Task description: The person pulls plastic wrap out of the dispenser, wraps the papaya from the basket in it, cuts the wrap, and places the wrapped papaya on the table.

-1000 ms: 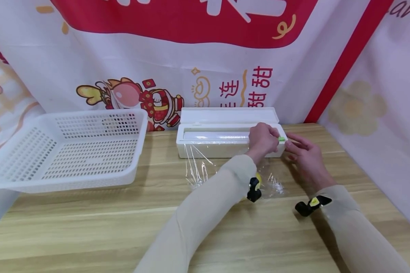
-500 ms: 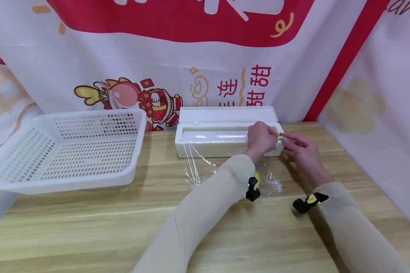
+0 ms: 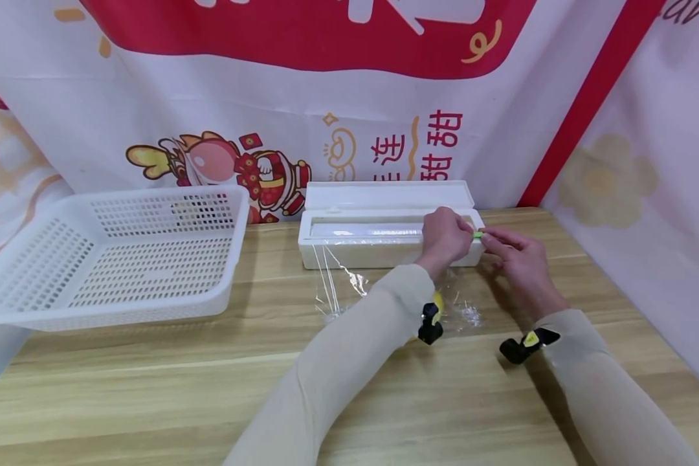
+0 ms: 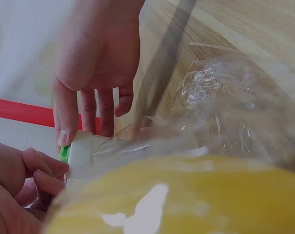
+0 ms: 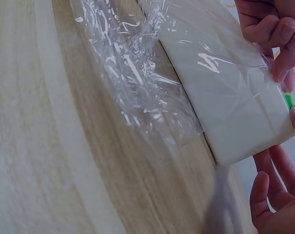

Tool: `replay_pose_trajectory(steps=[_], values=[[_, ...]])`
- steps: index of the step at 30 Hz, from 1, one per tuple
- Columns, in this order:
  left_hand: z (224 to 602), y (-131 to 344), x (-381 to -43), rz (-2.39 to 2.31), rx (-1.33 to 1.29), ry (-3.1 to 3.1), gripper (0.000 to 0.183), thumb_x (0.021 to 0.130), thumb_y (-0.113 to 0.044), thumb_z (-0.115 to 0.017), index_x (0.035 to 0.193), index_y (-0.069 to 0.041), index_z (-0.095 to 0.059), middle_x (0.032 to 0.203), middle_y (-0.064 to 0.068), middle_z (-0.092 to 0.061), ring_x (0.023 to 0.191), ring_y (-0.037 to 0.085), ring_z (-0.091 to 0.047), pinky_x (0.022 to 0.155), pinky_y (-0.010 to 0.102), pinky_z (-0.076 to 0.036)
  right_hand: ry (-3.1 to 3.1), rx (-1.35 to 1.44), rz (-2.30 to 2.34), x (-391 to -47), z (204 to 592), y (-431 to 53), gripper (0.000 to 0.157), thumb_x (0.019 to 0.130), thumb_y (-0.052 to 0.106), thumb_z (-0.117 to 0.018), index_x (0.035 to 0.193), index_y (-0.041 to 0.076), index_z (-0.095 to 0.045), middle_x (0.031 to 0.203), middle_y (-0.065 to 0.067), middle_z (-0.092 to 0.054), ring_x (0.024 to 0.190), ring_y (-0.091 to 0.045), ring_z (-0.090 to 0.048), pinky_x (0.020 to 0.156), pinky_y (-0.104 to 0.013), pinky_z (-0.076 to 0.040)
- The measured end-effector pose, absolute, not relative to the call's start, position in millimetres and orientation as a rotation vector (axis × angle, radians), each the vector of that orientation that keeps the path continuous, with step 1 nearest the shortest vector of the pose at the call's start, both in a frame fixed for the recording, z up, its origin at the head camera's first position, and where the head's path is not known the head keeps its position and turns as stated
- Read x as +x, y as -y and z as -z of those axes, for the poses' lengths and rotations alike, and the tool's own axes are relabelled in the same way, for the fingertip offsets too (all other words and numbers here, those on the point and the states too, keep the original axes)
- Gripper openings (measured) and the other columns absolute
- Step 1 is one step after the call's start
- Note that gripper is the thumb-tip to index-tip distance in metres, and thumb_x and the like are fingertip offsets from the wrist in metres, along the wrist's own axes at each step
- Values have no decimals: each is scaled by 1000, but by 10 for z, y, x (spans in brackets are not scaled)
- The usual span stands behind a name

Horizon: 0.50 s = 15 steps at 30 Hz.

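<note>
A white cling film box (image 3: pixel 349 254) stands at the back with its lid raised and a film roll inside. My left hand (image 3: pixel 445 236) reaches across to its right end, fingers curled, fingertips gathered against a small green slide cutter (image 3: pixel 477 235) on the front edge. From the other side my right hand (image 3: pixel 521 262) pinches the cutter between thumb and index finger; its other fingers hang beside the box end. Cling film (image 5: pixel 137 73) drapes down the box front onto the table, crumpled at its loose edge. Under it lies a glossy yellow rounded thing (image 4: pixel 196 195), mostly hidden by my left wrist in the head view.
A white perforated plastic basket (image 3: pixel 233 285) stands on the left of the wooden table (image 3: pixel 151 388). A printed cloth (image 3: pixel 239 90) hangs right behind the box, and another cloth (image 3: pixel 646 246) borders the right side.
My right thumb and index finger have shifted from the box's right end onto the green cutter. The left hand stays at it; the view has shifted slightly, and the last half second shows almost no motion.
</note>
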<state>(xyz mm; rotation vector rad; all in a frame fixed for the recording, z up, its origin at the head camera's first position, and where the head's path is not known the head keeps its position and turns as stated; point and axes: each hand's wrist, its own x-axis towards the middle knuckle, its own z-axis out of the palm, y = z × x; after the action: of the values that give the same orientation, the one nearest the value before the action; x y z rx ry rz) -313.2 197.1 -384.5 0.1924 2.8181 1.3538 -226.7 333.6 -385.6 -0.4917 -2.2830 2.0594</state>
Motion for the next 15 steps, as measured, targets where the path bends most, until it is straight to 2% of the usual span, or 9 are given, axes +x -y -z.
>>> replay_pose_trajectory(steps=[5, 9, 15], values=[[3763, -1922, -3049, -1308, 217, -2860, 13, 84, -18, -83, 75, -28, -83, 75, -13, -75, 85, 9, -68, 83, 21, -54, 2351, -476, -1985, -2259, 3838, -3338, 54, 97, 47, -74, 145, 26, -66, 123, 18, -68, 114, -13, -58, 85, -26, -56], [3716, -1907, -3002, -1296, 231, -2829, 18, 87, -15, -79, 71, -23, -82, 78, -8, -77, 84, 12, -68, 78, 23, -54, 2363, -450, -1967, -2251, 3832, -3336, 53, 98, 44, -73, 147, 23, -65, 121, 18, -69, 111, -10, -60, 86, -25, -57], [3694, -1896, -2977, -1275, 251, -2796, 31, 89, -10, -73, 59, -17, -73, 61, -6, -70, 71, 12, -64, 64, 22, -49, 2377, -440, -1965, -2242, 3821, -3329, 53, 99, 45, -72, 147, 24, -65, 125, 17, -68, 114, -11, -61, 91, -23, -59]])
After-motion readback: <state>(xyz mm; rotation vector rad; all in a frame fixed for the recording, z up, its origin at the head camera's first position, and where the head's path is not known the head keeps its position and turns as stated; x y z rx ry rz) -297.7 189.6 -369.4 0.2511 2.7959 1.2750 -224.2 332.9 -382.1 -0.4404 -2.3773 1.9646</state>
